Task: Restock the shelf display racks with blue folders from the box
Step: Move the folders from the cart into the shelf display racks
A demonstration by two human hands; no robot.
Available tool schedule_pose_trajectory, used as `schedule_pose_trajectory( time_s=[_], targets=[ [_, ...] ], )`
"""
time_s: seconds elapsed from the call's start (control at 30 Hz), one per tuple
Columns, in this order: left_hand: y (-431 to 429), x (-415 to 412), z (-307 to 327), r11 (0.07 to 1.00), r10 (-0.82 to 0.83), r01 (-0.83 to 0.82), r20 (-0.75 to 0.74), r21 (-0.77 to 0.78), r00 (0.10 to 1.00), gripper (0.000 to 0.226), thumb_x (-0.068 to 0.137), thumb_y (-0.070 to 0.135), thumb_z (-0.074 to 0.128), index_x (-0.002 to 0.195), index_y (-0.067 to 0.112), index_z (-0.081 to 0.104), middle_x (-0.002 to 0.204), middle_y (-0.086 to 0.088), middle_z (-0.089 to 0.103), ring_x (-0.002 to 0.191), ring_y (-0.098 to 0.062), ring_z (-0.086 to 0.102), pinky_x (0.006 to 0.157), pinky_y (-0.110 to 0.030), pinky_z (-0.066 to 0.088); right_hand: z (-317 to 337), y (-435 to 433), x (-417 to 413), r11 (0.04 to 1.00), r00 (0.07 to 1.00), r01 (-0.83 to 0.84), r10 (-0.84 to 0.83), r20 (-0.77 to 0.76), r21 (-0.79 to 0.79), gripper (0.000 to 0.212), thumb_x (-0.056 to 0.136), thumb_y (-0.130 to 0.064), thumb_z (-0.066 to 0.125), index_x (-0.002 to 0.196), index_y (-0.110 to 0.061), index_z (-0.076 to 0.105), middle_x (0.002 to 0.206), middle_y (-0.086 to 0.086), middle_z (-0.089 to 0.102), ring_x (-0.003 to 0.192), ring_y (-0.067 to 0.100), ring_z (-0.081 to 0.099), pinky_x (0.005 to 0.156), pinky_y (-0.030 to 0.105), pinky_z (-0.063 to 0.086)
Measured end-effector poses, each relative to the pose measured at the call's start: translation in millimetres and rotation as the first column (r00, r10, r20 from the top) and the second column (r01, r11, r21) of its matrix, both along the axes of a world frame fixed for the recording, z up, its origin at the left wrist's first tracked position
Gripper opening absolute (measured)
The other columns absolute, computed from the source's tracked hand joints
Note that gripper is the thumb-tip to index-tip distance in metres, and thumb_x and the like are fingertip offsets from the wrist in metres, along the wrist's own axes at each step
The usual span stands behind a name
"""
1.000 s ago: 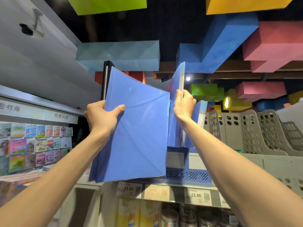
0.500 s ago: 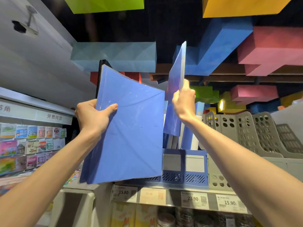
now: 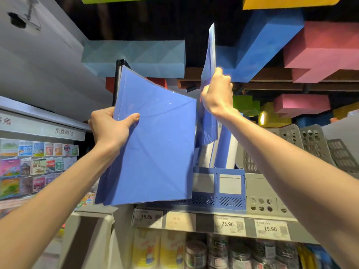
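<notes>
Gripping a stack of blue folders [image 3: 155, 144] by its left edge, the person's left hand [image 3: 110, 129] has the thumb pressed across the front cover and the fingers curled behind. To the right, the right hand [image 3: 217, 94] is closed around a single blue folder [image 3: 210, 61], held upright above the blue file rack [image 3: 219, 187] on the shelf [image 3: 206, 222], where more folders stand. Grey racks [image 3: 291, 144] sit farther right.

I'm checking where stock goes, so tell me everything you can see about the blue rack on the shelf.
The blue file rack looks like plastic, with slotted vents low on its front and two pale label panels above them. It stands upright on the shelf, close beside a grey perforated rack. Blue folders stand inside; its left part is hidden.
</notes>
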State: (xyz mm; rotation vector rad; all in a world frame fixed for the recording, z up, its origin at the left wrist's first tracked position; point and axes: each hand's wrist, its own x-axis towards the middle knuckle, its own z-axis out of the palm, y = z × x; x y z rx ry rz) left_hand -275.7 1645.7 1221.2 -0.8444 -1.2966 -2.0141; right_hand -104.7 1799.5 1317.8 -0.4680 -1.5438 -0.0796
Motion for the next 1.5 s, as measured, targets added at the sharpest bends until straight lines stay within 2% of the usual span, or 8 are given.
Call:
schedule_pose_trajectory(
  time_s=[0.27, 0.47, 0.6, 0.73, 0.93, 1.1, 1.33, 1.5],
  targets=[
    [3.7, 0.5, -5.3, 1.000, -0.026, 0.026, 0.027, 0.006, 0.999, 0.021, 0.070, 0.023, 0.091, 0.075, 0.012, 0.075, 0.076, 0.004, 0.073, 0.065, -0.011, 0.059, 0.068, -0.046, 0.061, -29.5, 21.4, -24.7, 0.982, 0.995, -0.079, 0.088, 0.047, -0.174, 0.030, 0.092, 0.003, 0.045, 0.122, 0.006, 0.048, 0.118, 0.027, 0.059, 0.112, 0.045, 0.057, 0.080, 0.041, 0.045],
    [0.2, -1.3, -6.1, 1.000, -0.002, 0.002, 0.000, -0.012, 1.000, 0.021, 0.071, 0.022, 0.090, 0.074, 0.010, 0.074, 0.070, 0.006, 0.070, 0.062, -0.010, 0.057, 0.065, -0.043, 0.060, -52.7, 48.8, -55.5, 0.965, 0.978, -0.210, 0.208, -0.033, -0.155, 0.045, 0.093, 0.006, 0.037, 0.138, 0.000, 0.039, 0.082, 0.014, 0.054, 0.080, 0.036, 0.056, 0.062, 0.035, 0.036],
    [-2.5, -5.2, -9.4, 1.000, 0.005, -0.005, -0.020, -0.019, 1.000, 0.018, 0.074, 0.021, 0.089, 0.070, 0.020, 0.071, 0.073, 0.011, 0.070, 0.058, -0.001, 0.055, 0.058, -0.026, 0.052, -64.5, 60.6, -74.8, 0.938, 0.955, -0.297, 0.292, -0.053, -0.178, 0.058, 0.096, 0.005, 0.036, 0.151, -0.010, 0.025, 0.064, 0.002, 0.048, 0.057, 0.019, 0.047, 0.047, 0.033, 0.031],
    [-2.3, -8.8, -11.8, 1.000, 0.004, -0.004, -0.033, -0.003, 0.999, 0.017, 0.075, 0.019, 0.088, 0.073, 0.020, 0.071, 0.074, 0.009, 0.070, 0.057, 0.004, 0.052, 0.054, -0.019, 0.048, -69.8, 68.1, -73.8, 0.878, 0.897, -0.441, 0.428, -0.108, -0.187, 0.026, 0.108, -0.017, 0.031, 0.128, -0.006, 0.042, 0.065, 0.003, 0.047, 0.056, 0.019, 0.044, 0.051, 0.036, 0.022],
    [0.3, -14.5, -17.2, 1.000, -0.028, 0.029, -0.014, 0.003, 1.000, 0.019, 0.075, 0.019, 0.088, 0.073, 0.024, 0.070, 0.073, 0.017, 0.067, 0.046, 0.015, 0.052, 0.049, -0.015, 0.047, -49.0, 80.4, -52.8, 0.855, 0.892, -0.326, 0.420, 0.169, -0.404, 0.030, 0.105, -0.018, 0.028, 0.112, -0.004, 0.054, 0.100, 0.009, 0.050, 0.091, 0.024, 0.043, 0.073, 0.031, 0.030],
    [1.1, -20.2, -19.2, 0.999, -0.038, 0.038, 0.002, 0.007, 0.999, 0.023, 0.073, 0.022, 0.089, 0.067, 0.027, 0.068, 0.071, 0.005, 0.070, 0.061, -0.009, 0.058, 0.064, -0.041, 0.059, -32.0, 75.9, -28.7, 0.779, 0.810, -0.137, 0.444, 0.384, -0.612, 0.006, 0.079, -0.005, 0.041, 0.075, -0.009, 0.042, 0.073, 0.013, 0.041, 0.060, 0.030, 0.050, 0.056, 0.032, 0.030],
    [0.5, -18.6, -17.5, 0.998, -0.053, 0.053, -0.024, 0.014, 0.998, 0.024, 0.074, 0.021, 0.089, 0.069, 0.031, 0.069, 0.075, 0.012, 0.071, 0.066, -0.008, 0.064, 0.070, -0.042, 0.062, -54.7, 75.7, -58.0, 0.817, 0.929, -0.266, 0.359, 0.090, -0.512, 0.030, 0.094, -0.002, 0.050, 0.068, -0.014, 0.042, 0.086, 0.010, 0.051, 0.071, 0.024, 0.046, 0.047, 0.022, 0.038],
    [-0.8, -18.1, -17.8, 0.998, -0.055, 0.055, -0.028, 0.022, 0.998, 0.022, 0.073, 0.022, 0.090, 0.073, 0.033, 0.070, 0.079, 0.010, 0.072, 0.070, -0.009, 0.067, 0.071, -0.042, 0.063, -67.0, 80.0, -60.5, 0.746, 0.843, -0.465, 0.538, 0.019, -0.477, 0.026, 0.096, 0.001, 0.045, 0.094, -0.010, 0.068, 0.082, 0.001, 0.061, 0.066, 0.011, 0.051, 0.047, 0.016, 0.038]
  ],
)
